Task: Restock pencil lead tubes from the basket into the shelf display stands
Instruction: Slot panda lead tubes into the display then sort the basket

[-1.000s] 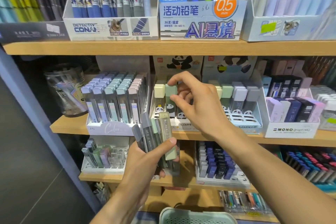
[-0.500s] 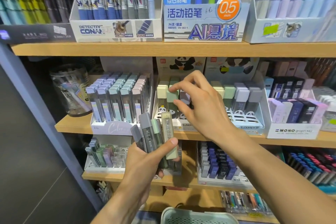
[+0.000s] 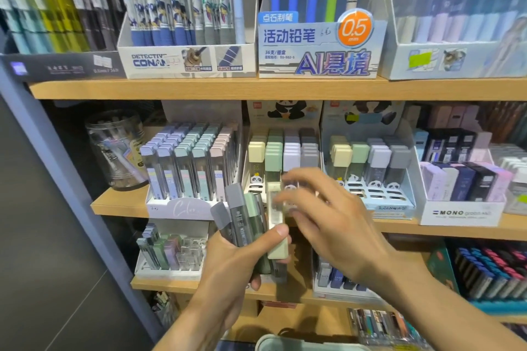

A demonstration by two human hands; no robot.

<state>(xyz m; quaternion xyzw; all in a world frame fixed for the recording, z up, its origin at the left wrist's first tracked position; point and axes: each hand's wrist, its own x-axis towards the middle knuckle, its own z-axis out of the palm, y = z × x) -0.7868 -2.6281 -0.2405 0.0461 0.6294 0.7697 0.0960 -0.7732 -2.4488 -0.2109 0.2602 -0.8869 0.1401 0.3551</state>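
My left hand (image 3: 231,262) grips a fanned bundle of pencil lead tubes (image 3: 242,216) with grey and green caps, plus a cream one (image 3: 276,225) under my thumb. My right hand (image 3: 336,222) is blurred just right of the bundle, its fingers loosely spread at the top of the cream tube and holding nothing that I can make out. Behind them the left panda display stand (image 3: 252,186) holds rows of cream, green, lilac and grey tubes (image 3: 282,151). A second panda stand (image 3: 379,199) sits to its right. The basket's rim (image 3: 299,343) shows at the bottom edge.
A stand of pastel tubes (image 3: 182,205) is left of the panda stands, beside a clear jar (image 3: 114,148). A MONO box (image 3: 462,211) stands at the right. The lower shelf carries a half-filled stand (image 3: 168,253). Pen boxes line the top shelf (image 3: 285,88).
My right hand left the green tubes in the left panda stand and came down to the bundle in my left hand. The left hand kept its grip.
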